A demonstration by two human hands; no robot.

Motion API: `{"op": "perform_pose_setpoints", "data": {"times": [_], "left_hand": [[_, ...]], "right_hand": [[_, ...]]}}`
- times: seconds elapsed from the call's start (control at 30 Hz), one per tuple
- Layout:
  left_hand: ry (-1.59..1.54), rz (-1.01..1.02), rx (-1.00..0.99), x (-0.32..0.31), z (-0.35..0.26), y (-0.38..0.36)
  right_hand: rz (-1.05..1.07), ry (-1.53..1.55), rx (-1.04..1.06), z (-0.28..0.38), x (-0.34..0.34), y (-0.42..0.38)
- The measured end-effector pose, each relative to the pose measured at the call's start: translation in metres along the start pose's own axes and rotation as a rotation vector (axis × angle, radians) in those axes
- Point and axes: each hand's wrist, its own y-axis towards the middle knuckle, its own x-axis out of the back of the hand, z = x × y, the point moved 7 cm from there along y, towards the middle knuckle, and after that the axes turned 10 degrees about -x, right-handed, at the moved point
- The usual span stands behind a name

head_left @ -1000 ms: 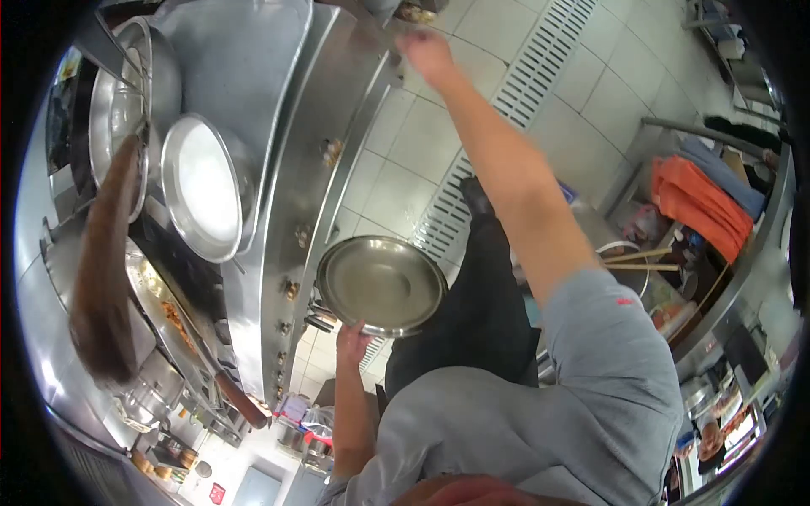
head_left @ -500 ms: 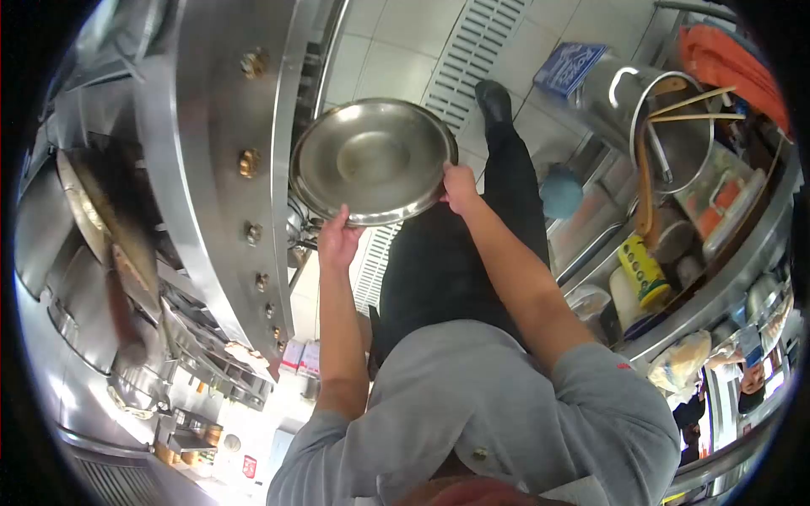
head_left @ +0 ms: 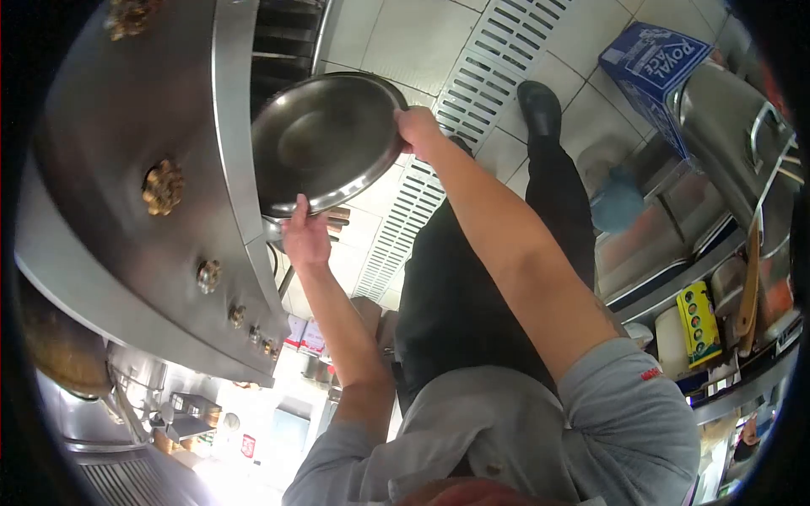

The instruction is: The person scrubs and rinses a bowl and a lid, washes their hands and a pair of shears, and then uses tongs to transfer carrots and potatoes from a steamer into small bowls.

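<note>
Between my two hands is a wide, shallow metal basin with a shiny rim [head_left: 325, 139], tilted beside the steel stove front. My left hand [head_left: 305, 234] grips its near edge, thumb over the rim and the other fingers mostly hidden beneath. At the basin's right edge, my right hand [head_left: 419, 133] is closed on the rim. The inside of the basin shows bare metal. Its left edge overlaps the dark rack under the stove front.
A steel stove front with brass knobs [head_left: 163, 186] runs along the left. Below is a tiled floor with a drain grate [head_left: 498, 63]. On the right are a blue box [head_left: 654, 63], a large metal pot [head_left: 726, 126] and a yellow container [head_left: 699, 323]. Part of another person [head_left: 747, 434] shows far right.
Both hands have moved left with the basin, which is now more tilted and closer to the stove front. The view has shifted, and one leg has stepped apart from the other.
</note>
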Motion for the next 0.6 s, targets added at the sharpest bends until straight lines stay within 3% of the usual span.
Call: {"op": "perform_pose_setpoints", "data": {"times": [0.1,0.17,0.2,0.3,0.4,0.6], "left_hand": [[-0.008,0.035,-0.085,0.004,-0.008,0.025],[-0.032,0.035,-0.18,-0.01,-0.018,0.028],[-0.024,0.019,-0.206,-0.006,-0.017,0.033],[0.03,-0.055,-0.267,0.006,-0.011,0.045],[0.087,-0.035,-0.303,-0.002,-0.01,0.051],[0.013,0.018,-0.229,0.004,0.006,0.064]], "right_hand": [[0.08,-0.018,0.009,0.003,-0.033,0.017],[0.067,-0.193,0.204,-0.005,-0.06,0.074],[0.051,-0.183,0.071,0.011,-0.067,0.052],[0.08,-0.175,0.134,0.016,-0.096,0.086],[0.146,-0.391,0.257,0.03,-0.119,0.114],[0.297,-0.163,0.233,0.046,-0.138,0.125]]}}
